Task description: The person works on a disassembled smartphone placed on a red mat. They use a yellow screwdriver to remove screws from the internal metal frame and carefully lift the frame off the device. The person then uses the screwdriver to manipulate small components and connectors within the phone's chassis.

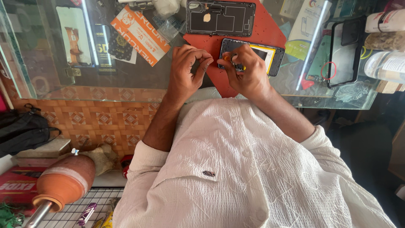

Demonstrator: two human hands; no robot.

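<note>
On the red work mat [270,31] at the near edge of the glass counter [126,80], an opened smartphone [272,57] lies with its back off, its inner frame and a pale yellow-edged part showing. The right hand [249,74] rests on the phone's left end, fingers pinched tight around a small tool with a yellow and orange grip [231,57]. The left hand [187,69] sits just beside it on the mat's left edge, thumb and forefinger curled together (whether anything tiny lies between them I cannot tell). Toward the far edge lies a dark phone back panel [220,17]. A black phone case [346,48] stands near the counter's right end.
</note>
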